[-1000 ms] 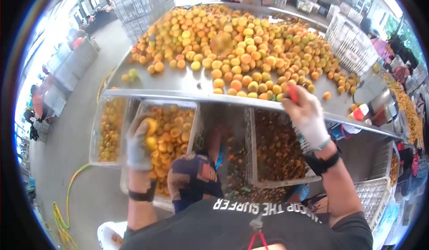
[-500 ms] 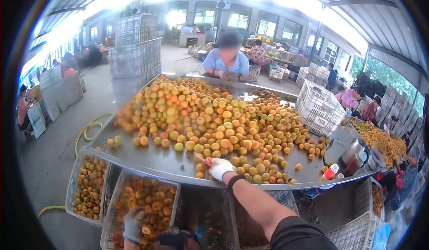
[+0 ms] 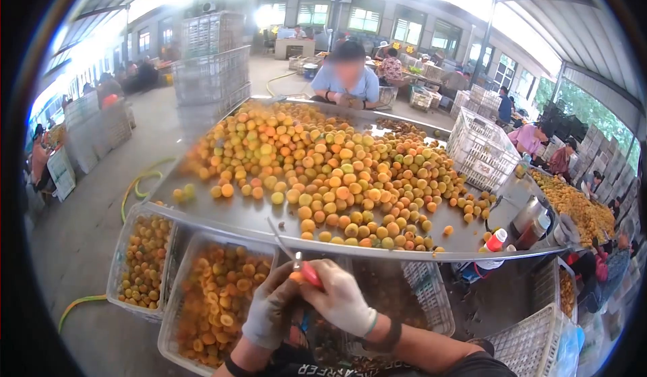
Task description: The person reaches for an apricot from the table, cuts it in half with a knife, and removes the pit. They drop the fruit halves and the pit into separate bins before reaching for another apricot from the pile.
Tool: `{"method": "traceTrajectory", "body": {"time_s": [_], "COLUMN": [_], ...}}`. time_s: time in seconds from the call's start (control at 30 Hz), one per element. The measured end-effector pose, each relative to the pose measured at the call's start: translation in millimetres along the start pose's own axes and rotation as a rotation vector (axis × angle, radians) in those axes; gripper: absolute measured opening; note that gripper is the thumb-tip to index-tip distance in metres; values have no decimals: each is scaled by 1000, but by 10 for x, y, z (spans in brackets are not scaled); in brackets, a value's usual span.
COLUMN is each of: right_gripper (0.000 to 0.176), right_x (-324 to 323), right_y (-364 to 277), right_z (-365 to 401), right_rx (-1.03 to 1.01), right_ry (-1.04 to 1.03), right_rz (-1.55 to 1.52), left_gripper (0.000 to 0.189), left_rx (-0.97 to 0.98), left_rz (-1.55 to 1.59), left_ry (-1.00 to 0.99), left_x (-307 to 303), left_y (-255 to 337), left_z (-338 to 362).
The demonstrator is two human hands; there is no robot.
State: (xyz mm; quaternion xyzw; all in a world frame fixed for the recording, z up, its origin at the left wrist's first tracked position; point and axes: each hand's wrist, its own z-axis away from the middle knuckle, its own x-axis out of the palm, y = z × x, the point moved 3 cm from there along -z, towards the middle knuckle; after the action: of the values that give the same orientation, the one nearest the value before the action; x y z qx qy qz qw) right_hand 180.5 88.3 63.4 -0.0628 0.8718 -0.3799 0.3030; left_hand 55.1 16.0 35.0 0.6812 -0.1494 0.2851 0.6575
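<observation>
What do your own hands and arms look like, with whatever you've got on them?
My left hand wears a greyish glove, dark at the fingers. My right hand has a whiter one. Each wrist has a black band; the visible sleeve is black.

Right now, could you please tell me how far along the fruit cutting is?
Done: opened fruit below the table. In hand: a small orange piece between the left hand and the knife in the right hand. Remaining: a large heap of whole fruit, seemingly much work.

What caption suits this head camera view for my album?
A gloved left hand and right hand meet at a red-handled knife beside a table heaped with orange fruit.
</observation>
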Motion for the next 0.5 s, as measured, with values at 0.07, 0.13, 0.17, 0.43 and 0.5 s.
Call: {"method": "traceTrajectory", "body": {"time_s": [0.07,0.13,0.17,0.43,0.5], "right_gripper": [31,28,23,16,12], "right_x": [-160,-338,-463,-789,-807], "right_y": [-164,-202,-303,-563,-613], "right_z": [42,120,153,649,693], "right_rx": [-18,1,87,144,170], "right_ry": [8,49,46,-63,-158], "right_rz": [-37,-33,12,-61,6], "left_gripper": [51,53,45,58,54], "left_rx": [10,34,64,110,80], "left_rz": [-18,80,55,51,27], "left_ry": [-18,-92,-34,-175,-161], "left_x": [202,314,390,506,545], "left_y": [119,176,183,159,119], "left_z": [79,116,119,229,214]}}
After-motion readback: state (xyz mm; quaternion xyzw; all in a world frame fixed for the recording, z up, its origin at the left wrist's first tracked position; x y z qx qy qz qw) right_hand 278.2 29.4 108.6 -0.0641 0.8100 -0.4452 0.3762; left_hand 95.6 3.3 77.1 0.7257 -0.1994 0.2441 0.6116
